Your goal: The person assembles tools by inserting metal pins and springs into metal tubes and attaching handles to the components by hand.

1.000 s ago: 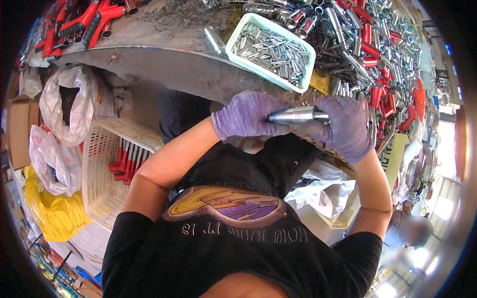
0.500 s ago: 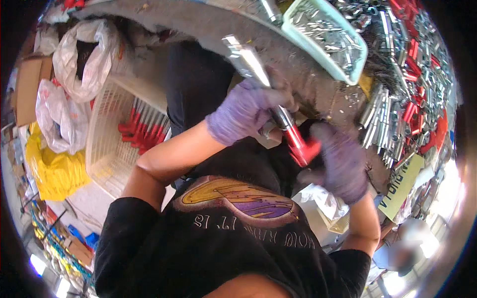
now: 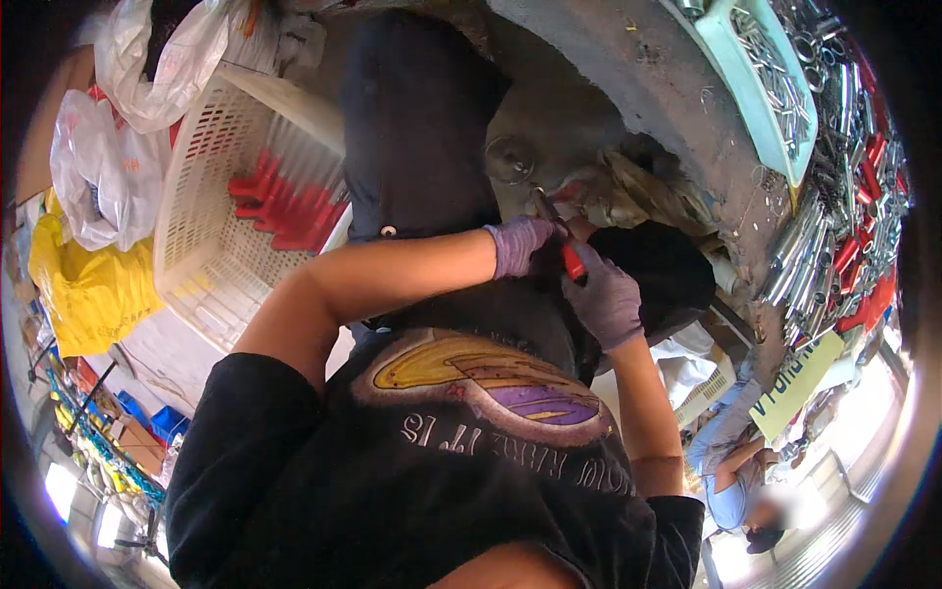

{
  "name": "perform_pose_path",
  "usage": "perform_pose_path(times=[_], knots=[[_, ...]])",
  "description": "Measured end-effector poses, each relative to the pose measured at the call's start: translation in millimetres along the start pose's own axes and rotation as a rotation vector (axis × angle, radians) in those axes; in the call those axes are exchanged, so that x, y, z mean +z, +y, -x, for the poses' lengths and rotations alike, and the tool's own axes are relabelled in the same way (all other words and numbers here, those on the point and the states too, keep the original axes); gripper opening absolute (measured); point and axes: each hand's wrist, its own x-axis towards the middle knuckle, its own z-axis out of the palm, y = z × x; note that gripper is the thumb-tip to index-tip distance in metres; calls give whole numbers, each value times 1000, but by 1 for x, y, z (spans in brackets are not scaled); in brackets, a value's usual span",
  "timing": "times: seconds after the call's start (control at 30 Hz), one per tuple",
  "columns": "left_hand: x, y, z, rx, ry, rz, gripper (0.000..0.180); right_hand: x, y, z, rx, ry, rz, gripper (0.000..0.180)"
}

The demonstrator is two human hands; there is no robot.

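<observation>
A red-handled tool held in two gloved hands at the frame's centre

The red-handled tool (image 3: pixel 567 250) is gripped by the left hand (image 3: pixel 525 245), fingers closed round it, and by the right hand (image 3: pixel 606 302), also closed on its handle. A white basket (image 3: pixel 211 245) with red parts is seen at upper left.

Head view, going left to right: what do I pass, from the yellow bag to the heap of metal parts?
Yellow bag → white basket holding red-handled pieces → left hand → red-handled tool → right hand → pale green tray → heap of metal and red parts.
</observation>
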Motion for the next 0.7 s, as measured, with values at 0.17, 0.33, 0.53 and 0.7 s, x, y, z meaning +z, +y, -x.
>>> perform_pose_path(times=[0.17,0.33,0.53,0.7], knots=[[-4,4,-10,-183,223,296,18,6,-5,-17,19,0,47,48],[18,31,10,-127,210,257,20,10,3,-34,-33,43,46,49],[47,64,44,-116,274,-37,24,1,-10,-42,87,-48,63,48],[-21,1,-12,44,187,-171,27,0,-13,-38,120,-47,-65,46]])
